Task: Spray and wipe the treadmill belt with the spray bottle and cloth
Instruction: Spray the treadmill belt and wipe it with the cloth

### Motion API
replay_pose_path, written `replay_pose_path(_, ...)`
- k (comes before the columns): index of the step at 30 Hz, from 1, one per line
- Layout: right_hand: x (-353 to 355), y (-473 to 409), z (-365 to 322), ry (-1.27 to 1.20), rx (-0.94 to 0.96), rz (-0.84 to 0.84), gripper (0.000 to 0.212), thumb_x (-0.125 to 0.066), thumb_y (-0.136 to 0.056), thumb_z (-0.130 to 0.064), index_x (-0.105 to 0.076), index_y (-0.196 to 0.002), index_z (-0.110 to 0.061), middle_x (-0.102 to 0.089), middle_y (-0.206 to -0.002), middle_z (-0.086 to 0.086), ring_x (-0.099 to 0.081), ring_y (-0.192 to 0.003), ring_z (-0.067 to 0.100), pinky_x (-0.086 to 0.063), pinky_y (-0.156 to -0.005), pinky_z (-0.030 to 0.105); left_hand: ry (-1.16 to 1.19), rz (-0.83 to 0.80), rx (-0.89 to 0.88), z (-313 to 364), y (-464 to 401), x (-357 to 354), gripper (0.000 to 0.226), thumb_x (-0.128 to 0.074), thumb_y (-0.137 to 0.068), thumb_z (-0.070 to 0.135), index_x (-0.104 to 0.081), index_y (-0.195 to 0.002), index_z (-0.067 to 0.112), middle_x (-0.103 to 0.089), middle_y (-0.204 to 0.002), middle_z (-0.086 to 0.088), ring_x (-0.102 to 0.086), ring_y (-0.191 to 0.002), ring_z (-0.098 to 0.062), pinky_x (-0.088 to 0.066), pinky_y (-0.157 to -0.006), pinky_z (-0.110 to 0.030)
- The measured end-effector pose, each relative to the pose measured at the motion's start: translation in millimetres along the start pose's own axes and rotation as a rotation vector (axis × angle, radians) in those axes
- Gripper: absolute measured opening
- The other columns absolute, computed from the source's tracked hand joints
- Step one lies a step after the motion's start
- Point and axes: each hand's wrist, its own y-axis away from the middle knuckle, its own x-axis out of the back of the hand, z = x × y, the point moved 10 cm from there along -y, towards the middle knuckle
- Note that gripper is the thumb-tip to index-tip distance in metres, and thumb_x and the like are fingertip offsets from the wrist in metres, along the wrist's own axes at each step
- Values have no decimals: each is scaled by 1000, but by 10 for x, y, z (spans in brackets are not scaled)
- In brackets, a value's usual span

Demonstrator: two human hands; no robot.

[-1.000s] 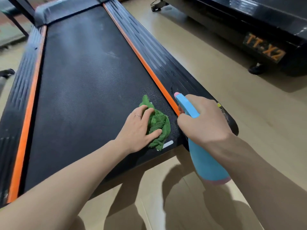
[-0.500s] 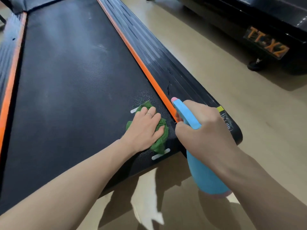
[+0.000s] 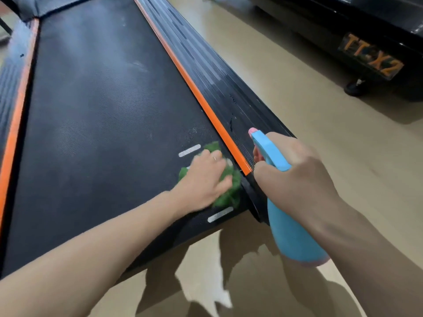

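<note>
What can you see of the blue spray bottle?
The light blue plastic spray bottle has a pink nozzle tip, blue trigger head and a pinkish base rim. The right hand grips its neck, holding it off the floor, tilted, nozzle aimed up the black treadmill belt. Nothing else touches it.

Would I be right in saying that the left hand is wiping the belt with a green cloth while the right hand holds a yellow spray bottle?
Not quite: the spray bottle is light blue with a pink nozzle tip, not yellow, as the head view shows. The rest stands: the left hand presses the green cloth on the belt, and the right hand grips the bottle.
</note>
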Motion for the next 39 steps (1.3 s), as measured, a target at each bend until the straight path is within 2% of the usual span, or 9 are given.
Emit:
replay_pose_path(3, -4, 2, -2, 12, -18, -5, 32, -39, -65, -30, -53, -85, -9, -50, -73, 4, -48, -76, 30, -45, -65, 42, -93, -11, -176, 320, 200, -42, 28, -48, -85, 36, -44, -74, 11, -45, -80, -9, -36, -71, -24, -30, -64, -38)
replay_pose_path(6, -36, 13, -27, 3, -4, -5, 26, -40, -65, -30, -49, -80, -11, -45, -70, 3, -42, -72, 26, -40, -63, 40, -181, 45, -102, 194, 37, -38, 30, -51, -84, 37, -49, -77, 8, -49, -82, -12, -44, -74, -28, -36, -61, -40)
replay_pose_path(13, 29, 52, -65, 31, 27, -16, 21, -38, -65, -30, -44, -76, -13, -43, -67, 2, -41, -66, 23, -35, -59, 36, -285, 95, 606, -851, -328, 185, 23, -48, -92, 31, -50, -90, 8, -52, -109, -16, -45, -96, -34, -27, -71, -39)
replay_pose_path(15, 36, 69, -84, 29, 38, -30, 19, -38, -65, -30, -42, -75, -14, -42, -66, 2, -41, -65, 22, -34, -58, 35, -232, 80, 479, -621, -267, 110, 21, -49, -90, 32, -43, -84, 12, -52, -102, -14, -45, -92, -33, -26, -69, -38)
replay_pose_path(20, -64, 62, -125, 11, 36, -17, 21, -39, -63, -30, -41, -74, -12, -42, -65, 2, -41, -67, 27, -37, -62, 40, -134, -79, -186, 241, 231, -96, 33, -45, -81, 39, -56, -82, 8, -52, -86, -11, -46, -75, -30, -35, -68, -40)
replay_pose_path(24, -242, 55, -206, -54, 64, -43, 11, -40, -66, -30, -34, -67, -20, -39, -63, -1, -39, -66, 26, -34, -62, 38, -227, -20, 37, -138, -57, -113, 51, -28, -83, 43, -59, -95, 6, -52, -93, -12, -48, -83, -32, -34, -67, -40)
replay_pose_path(28, -226, 102, -213, -34, 85, -47, 11, -39, -68, -30, -30, -65, -25, -35, -62, -2, -37, -61, 20, -27, -58, 32, -123, 142, 446, -835, -400, 97, 26, -52, -91, 33, -46, -85, 9, -50, -97, -14, -46, -88, -34, -37, -73, -43)
replay_pose_path(31, -188, 146, -222, 23, 102, -54, 11, -38, -67, -31, -29, -66, -24, -36, -63, 0, -37, -63, 23, -29, -59, 35, -141, 161, 551, -891, -432, 126, 27, -53, -92, 34, -43, -84, 11, -51, -102, -14, -46, -91, -34, -40, -76, -46)
replay_pose_path(39, -205, 150, -280, -6, 87, -50, 11, -39, -65, -28, -32, -66, -20, -37, -62, -1, -38, -64, 25, -32, -60, 37, -43, 40, -81, -99, 336, 74, 26, -53, -82, 36, -38, -75, 15, -45, -80, -9, -36, -71, -24, -40, -61, -41)
